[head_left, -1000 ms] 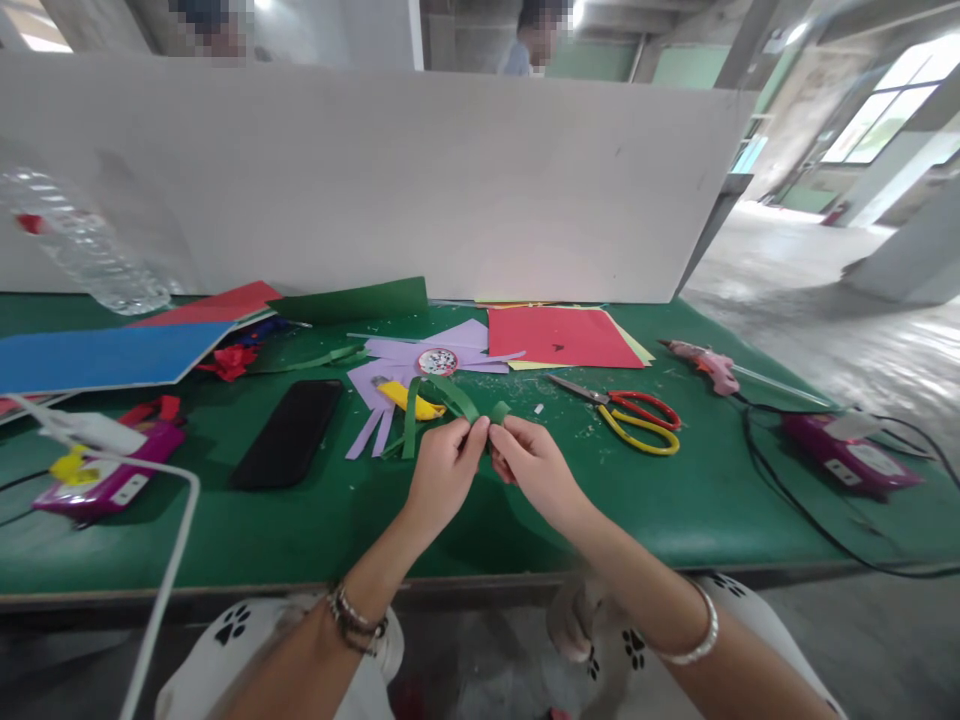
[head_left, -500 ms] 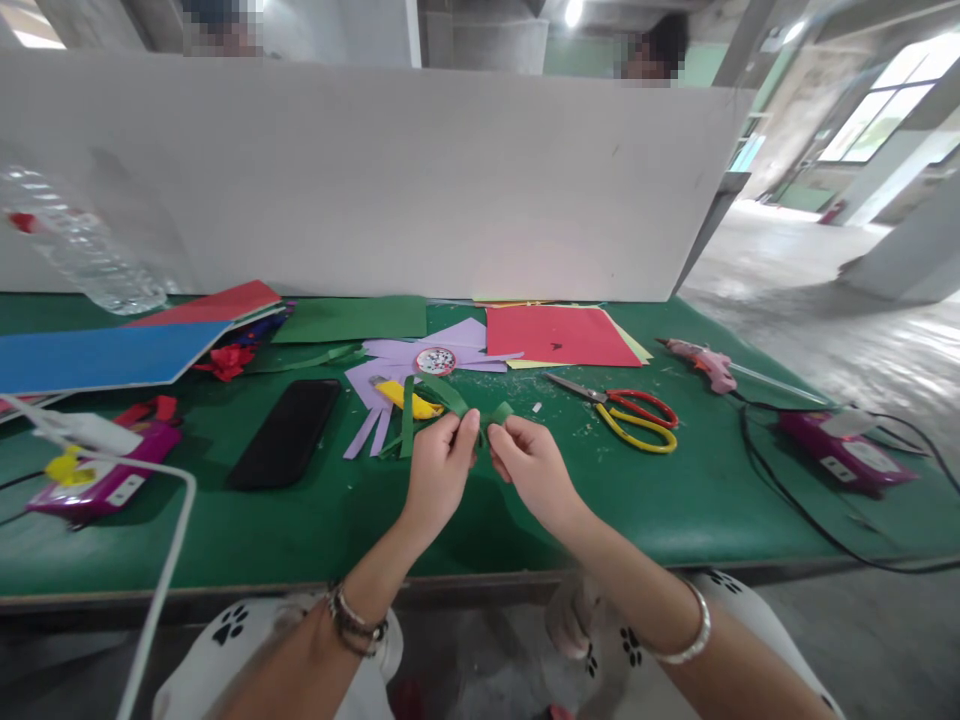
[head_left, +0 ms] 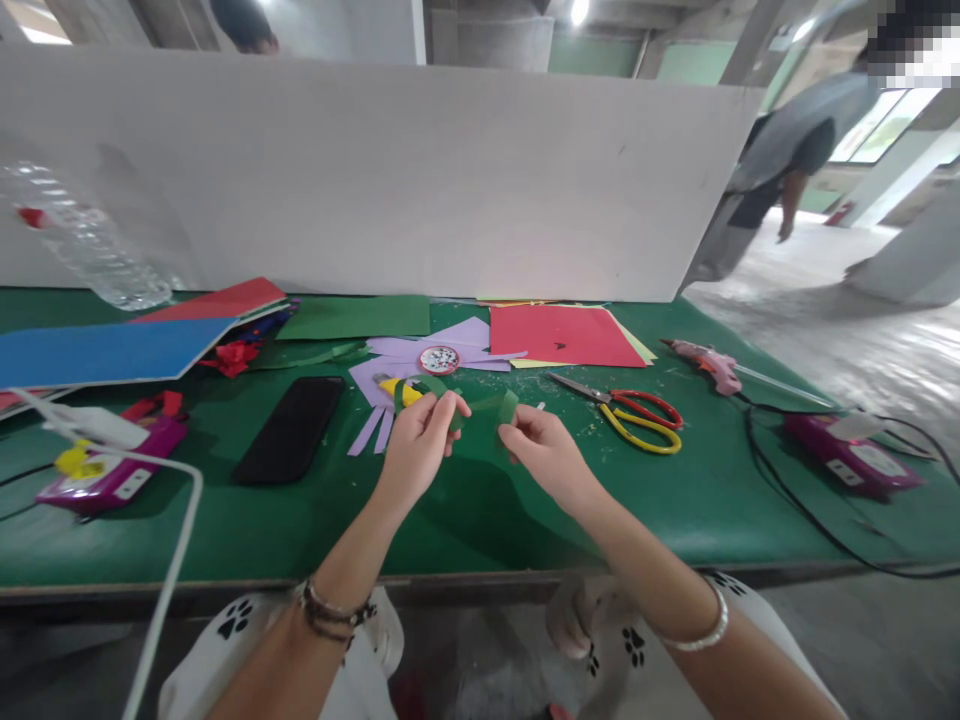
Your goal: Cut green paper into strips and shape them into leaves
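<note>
Both my hands hover over the front middle of the green table, a short gap between them. My left hand point(head_left: 420, 440) is closed on a green paper strip point(head_left: 429, 384), which loops out above its fingers. My right hand point(head_left: 541, 447) pinches another piece of green paper strip point(head_left: 509, 406); whether the two join cannot be made out in the blur. Just beyond lie purple paper strips point(head_left: 469, 336) fanned like petals, with a round speckled disc point(head_left: 439, 359) at their centre. A yellow-handled cutter point(head_left: 405, 391) is partly hidden behind my left hand.
Scissors point(head_left: 626, 410) and a pink glue gun point(head_left: 705, 362) lie to the right. A black phone point(head_left: 290, 430) is at left, near a purple power strip point(head_left: 124, 470). Red paper point(head_left: 566, 335) and green paper point(head_left: 356, 317) lie before a white partition point(head_left: 375, 180). Someone point(head_left: 795, 150) walks beyond.
My hands have moved apart, the left one going left, with green paper in each. A person has come into view at the right, past the partition.
</note>
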`<state>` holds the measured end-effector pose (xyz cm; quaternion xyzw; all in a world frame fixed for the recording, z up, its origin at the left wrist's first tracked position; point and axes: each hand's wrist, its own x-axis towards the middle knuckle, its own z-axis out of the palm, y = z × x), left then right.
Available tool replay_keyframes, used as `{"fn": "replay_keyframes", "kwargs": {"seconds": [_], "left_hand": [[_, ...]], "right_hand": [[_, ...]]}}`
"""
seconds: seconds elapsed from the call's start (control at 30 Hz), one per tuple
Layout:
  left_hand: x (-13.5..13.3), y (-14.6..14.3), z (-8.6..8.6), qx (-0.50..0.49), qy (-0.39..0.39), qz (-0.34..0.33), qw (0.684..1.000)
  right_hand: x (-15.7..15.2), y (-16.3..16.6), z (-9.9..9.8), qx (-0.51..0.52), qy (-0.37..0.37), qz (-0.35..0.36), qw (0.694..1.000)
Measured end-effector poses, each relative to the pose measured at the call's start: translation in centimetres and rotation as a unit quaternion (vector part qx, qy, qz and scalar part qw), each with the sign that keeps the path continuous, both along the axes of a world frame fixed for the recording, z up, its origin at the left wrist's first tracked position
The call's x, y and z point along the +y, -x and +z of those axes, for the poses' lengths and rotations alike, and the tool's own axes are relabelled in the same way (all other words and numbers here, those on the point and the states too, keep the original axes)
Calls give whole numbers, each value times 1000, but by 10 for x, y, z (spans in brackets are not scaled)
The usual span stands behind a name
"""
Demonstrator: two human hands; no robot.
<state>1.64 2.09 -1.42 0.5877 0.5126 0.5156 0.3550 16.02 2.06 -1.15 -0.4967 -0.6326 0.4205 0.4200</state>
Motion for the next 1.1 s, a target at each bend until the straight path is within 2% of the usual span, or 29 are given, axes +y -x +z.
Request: {"fn": "replay_keyframes", "kwargs": {"seconds": [0.07, 0.13, 0.23, 0.3, 0.4, 0.5, 0.6, 0.63, 0.7, 0.73, 0.9, 1.0, 1.1], "left_hand": [[-1, 3, 3, 47, -40, -39, 997], [-2, 6, 7, 103, -64, -123, 985], [-5, 8, 11, 165, -45, -288, 942], [-5, 7, 9, 193, -40, -332, 922], [-3, 7, 5, 242, -45, -275, 929], [-2, 11, 2, 263, -27, -212, 941], [-4, 18, 1, 280, -6, -208, 937], [-6, 21, 1, 300, 1, -212, 930], [-9, 24, 0, 361, 12, -208, 909], [-11, 26, 0, 396, 18, -202, 896], [-15, 29, -2, 524, 16, -192, 830], [-11, 29, -3, 563, 3, -190, 805], [-5, 30, -4, 588, 2, -193, 785]], "right_hand": [[2, -6, 2, -53, 10, 58, 997], [3, -13, 6, -83, 28, 132, 987], [2, -21, 14, -83, 23, 235, 968], [1, -25, 18, -85, 22, 289, 953], [1, -34, 22, -142, 20, 295, 945], [9, -44, 21, -215, -18, 225, 950], [35, -47, 18, -278, -62, 136, 949], [48, -44, 16, -320, -89, 116, 936], [77, -28, 12, -430, -162, 98, 883], [93, -17, 9, -447, -175, 94, 872], [164, 58, -6, -496, -197, 101, 839], [192, 99, -14, -521, -196, 109, 824], [212, 126, -18, -540, -171, 103, 818]]}}
